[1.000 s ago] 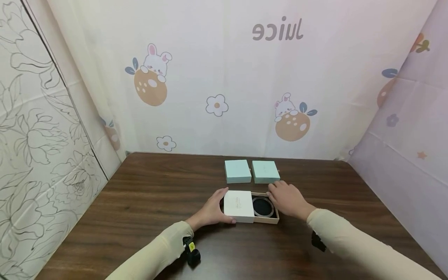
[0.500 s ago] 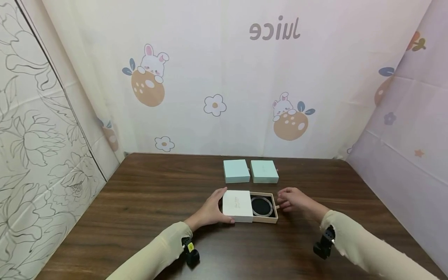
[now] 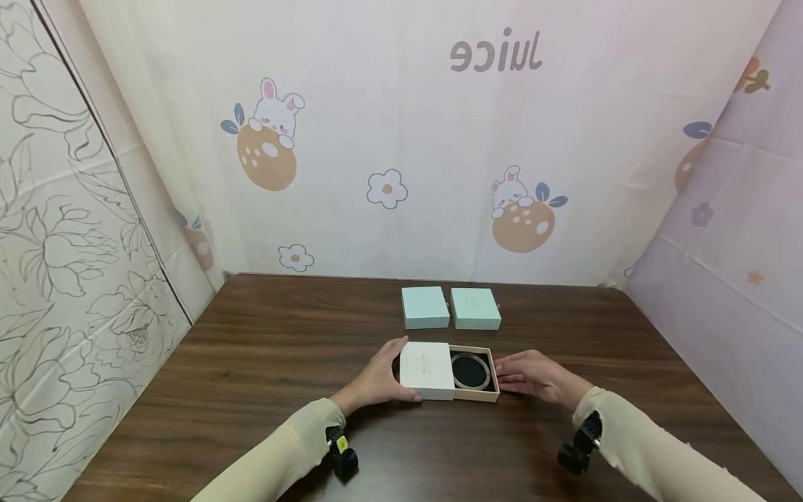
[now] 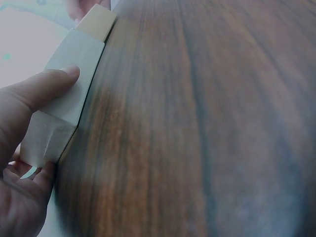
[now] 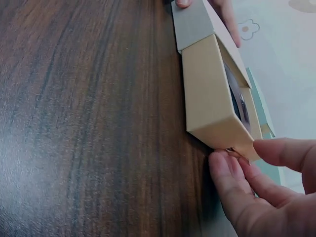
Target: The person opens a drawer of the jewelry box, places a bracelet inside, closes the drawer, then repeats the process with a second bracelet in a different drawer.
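Note:
A slide-out gift box lies on the table, its white sleeve (image 3: 426, 368) at the left and its cream drawer (image 3: 477, 395) pulled partly out to the right. On black padding inside the drawer rests a silvery ring-shaped piece, like a bangle (image 3: 471, 371). My left hand (image 3: 376, 376) grips the sleeve from its left end, thumb on the near side (image 4: 59, 84) and fingers at the far side. At the drawer's right end is my right hand (image 3: 536, 376), its fingertips touching the end wall (image 5: 224, 129) around a small pull tab (image 5: 237, 153); its thumb is by the upper rim.
Two mint-green boxes (image 3: 425, 308) (image 3: 475, 309) stand side by side behind the white box. The brown wooden table (image 3: 282, 348) ends at a printed curtain (image 3: 401, 139) at the back. A camera (image 3: 577, 446) hangs below the right wrist.
My right hand has left the drawer's far right corner, drawn back to the right, then come to the end wall. The left hand keeps its grip; the drawer stays about as far out.

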Available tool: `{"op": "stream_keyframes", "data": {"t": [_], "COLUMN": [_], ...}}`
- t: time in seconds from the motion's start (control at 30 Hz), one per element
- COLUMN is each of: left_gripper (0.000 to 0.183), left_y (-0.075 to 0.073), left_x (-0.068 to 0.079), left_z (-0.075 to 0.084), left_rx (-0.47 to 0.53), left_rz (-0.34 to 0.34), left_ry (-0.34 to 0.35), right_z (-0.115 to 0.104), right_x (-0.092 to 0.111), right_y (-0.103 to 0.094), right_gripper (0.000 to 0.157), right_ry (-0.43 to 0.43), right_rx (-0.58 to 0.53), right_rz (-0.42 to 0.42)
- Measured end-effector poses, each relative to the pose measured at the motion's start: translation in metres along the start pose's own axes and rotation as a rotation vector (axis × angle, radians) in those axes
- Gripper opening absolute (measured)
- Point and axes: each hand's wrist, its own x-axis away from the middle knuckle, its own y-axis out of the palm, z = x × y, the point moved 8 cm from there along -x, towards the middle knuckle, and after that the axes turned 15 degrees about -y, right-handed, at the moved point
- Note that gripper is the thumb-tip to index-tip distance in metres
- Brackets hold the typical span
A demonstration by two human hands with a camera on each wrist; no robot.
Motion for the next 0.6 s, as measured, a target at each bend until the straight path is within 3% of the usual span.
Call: {"op": "stream_keyframes", "data": {"t": [0.3, 0.6], "left_gripper": [0.109, 0.109], "left_y": [-0.0005, -0.0002], "left_x": [0.0008, -0.0008], "left_z": [0.0002, -0.0006], "left_rx": [0.001, -0.005], "left_rz": [-0.003, -0.006], "left_ry": [-0.006, -0.001], "right_z": [0.0019, 0.0015], "right_x": [-0.0003, -0.0004], "right_y": [-0.0023, -0.0042], "right_gripper": [0.035, 0.028], "right_ry": [-0.068, -0.058], "right_rx": [0.104, 0.113], "right_rz": [0.092, 0.174]}}
